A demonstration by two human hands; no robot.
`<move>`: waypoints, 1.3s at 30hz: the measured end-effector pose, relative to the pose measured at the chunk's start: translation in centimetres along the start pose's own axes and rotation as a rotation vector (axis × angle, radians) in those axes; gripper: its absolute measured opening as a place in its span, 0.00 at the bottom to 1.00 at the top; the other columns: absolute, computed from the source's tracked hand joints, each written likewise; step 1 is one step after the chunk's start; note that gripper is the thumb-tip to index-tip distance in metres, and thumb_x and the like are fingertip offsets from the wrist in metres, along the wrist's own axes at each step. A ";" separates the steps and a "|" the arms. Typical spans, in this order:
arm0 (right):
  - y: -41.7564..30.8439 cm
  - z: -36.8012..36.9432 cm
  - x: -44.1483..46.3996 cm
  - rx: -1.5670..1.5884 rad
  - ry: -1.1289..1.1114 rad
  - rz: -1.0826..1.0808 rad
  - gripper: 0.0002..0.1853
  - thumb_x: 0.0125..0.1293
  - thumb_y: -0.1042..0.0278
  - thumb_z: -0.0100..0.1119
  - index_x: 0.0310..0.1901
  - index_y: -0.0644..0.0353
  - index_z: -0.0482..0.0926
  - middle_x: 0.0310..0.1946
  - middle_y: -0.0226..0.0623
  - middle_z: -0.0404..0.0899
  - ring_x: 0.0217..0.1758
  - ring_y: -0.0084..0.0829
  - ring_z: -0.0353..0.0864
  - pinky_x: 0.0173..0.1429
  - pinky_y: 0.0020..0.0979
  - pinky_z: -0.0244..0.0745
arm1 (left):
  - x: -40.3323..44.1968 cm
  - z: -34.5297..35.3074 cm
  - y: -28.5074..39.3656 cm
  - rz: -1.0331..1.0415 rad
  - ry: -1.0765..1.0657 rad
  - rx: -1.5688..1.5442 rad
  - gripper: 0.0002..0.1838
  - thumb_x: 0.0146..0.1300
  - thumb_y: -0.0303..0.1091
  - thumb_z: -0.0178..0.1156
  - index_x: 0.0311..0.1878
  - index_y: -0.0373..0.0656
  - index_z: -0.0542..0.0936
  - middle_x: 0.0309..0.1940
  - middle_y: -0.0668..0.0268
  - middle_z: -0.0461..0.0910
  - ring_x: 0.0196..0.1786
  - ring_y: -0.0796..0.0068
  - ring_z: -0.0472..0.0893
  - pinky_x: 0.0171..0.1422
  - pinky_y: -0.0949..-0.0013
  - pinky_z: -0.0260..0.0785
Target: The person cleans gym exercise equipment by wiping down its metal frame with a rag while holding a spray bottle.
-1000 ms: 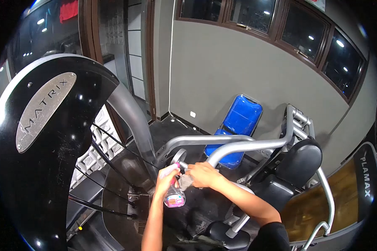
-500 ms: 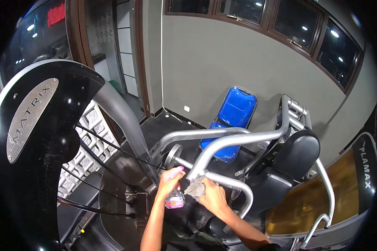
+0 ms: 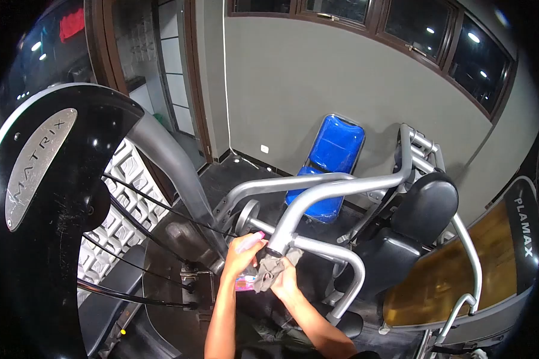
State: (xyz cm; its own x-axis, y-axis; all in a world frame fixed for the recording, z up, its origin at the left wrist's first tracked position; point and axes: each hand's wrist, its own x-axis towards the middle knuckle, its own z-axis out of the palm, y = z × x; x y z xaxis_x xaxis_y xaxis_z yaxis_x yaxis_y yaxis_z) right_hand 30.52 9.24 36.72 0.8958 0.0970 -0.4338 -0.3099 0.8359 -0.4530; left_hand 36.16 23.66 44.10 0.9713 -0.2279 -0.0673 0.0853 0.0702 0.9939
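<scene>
My left hand (image 3: 238,258) is wrapped round the neck of a clear spray bottle (image 3: 245,283) with a pink sprayer head and a pink label. Part of the bottle is hidden by the hand and the cloth. My right hand (image 3: 286,281) grips a crumpled grey cloth (image 3: 270,274), bunched just beside the bottle. Right above both hands is the black-capped lower end of a thick silver machine tube (image 3: 287,224). The cloth lies close under that tube end; whether it touches the metal I cannot tell.
On the left rises a black machine tower (image 3: 48,179) with a MATRIX plate and dark cables. A curved silver handle (image 3: 356,272) bends round to the right of my hands. Beyond stand a black padded seat (image 3: 380,266), a blue folded chair (image 3: 326,167) and a PLAMAX panel (image 3: 449,275).
My right hand and the cloth have moved slightly left and down, closer to the bottle and off the handle joint. The cloth now covers part of the bottle. The view has shifted a little.
</scene>
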 end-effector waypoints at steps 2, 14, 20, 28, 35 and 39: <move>0.5 -1.1 1.9 0.160 -0.017 0.061 0.20 0.77 0.57 0.40 0.56 0.60 0.77 0.48 0.39 0.84 0.51 0.38 0.84 0.59 0.43 0.78 | 0.1 -0.6 -0.3 -0.001 -0.037 -0.021 0.15 0.67 0.32 0.64 0.51 0.31 0.83 0.42 0.61 0.88 0.18 0.79 0.77 0.22 0.73 0.69; -0.9 1.8 -5.0 -0.113 0.092 0.095 0.17 0.74 0.58 0.56 0.59 0.56 0.76 0.51 0.36 0.83 0.54 0.36 0.83 0.59 0.41 0.79 | 0.0 -1.5 -0.3 -0.024 -0.119 -0.067 0.16 0.64 0.29 0.62 0.53 0.30 0.82 0.47 0.56 0.88 0.19 0.77 0.77 0.21 0.73 0.71; 1.7 4.0 -0.7 0.160 0.022 0.038 0.17 0.76 0.61 0.45 0.56 0.59 0.76 0.47 0.38 0.84 0.48 0.36 0.84 0.55 0.39 0.80 | 0.3 -2.4 -0.4 0.013 -0.089 0.103 0.17 0.66 0.32 0.63 0.54 0.33 0.83 0.44 0.58 0.88 0.30 0.82 0.80 0.27 0.78 0.69; -1.8 4.6 -6.1 -0.032 0.128 -0.053 0.18 0.76 0.59 0.54 0.60 0.59 0.76 0.54 0.38 0.83 0.57 0.35 0.83 0.62 0.39 0.77 | -0.6 -1.2 1.0 0.005 -0.143 -0.129 0.14 0.67 0.32 0.62 0.51 0.36 0.84 0.44 0.60 0.88 0.21 0.81 0.77 0.22 0.75 0.68; 2.2 3.6 -2.2 -0.153 0.202 -0.122 0.14 0.74 0.63 0.55 0.57 0.59 0.77 0.52 0.37 0.83 0.55 0.31 0.82 0.60 0.36 0.76 | -0.3 -2.0 0.5 0.100 -0.111 -0.024 0.14 0.69 0.32 0.61 0.53 0.37 0.84 0.41 0.61 0.88 0.20 0.80 0.77 0.21 0.74 0.68; 2.0 4.2 -0.4 -0.072 0.106 -0.050 0.13 0.76 0.63 0.50 0.54 0.57 0.78 0.48 0.36 0.84 0.49 0.32 0.84 0.50 0.35 0.78 | -0.6 -3.3 1.5 0.045 -0.031 0.026 0.12 0.69 0.33 0.63 0.50 0.35 0.84 0.41 0.60 0.88 0.19 0.81 0.76 0.21 0.75 0.67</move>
State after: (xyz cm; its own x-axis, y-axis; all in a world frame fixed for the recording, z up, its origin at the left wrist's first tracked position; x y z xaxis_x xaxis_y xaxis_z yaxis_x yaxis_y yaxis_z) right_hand 30.86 13.14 39.20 0.8731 -0.0045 -0.4875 -0.2913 0.7970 -0.5291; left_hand 36.48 27.11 45.37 0.9667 -0.2550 -0.0206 0.0361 0.0561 0.9978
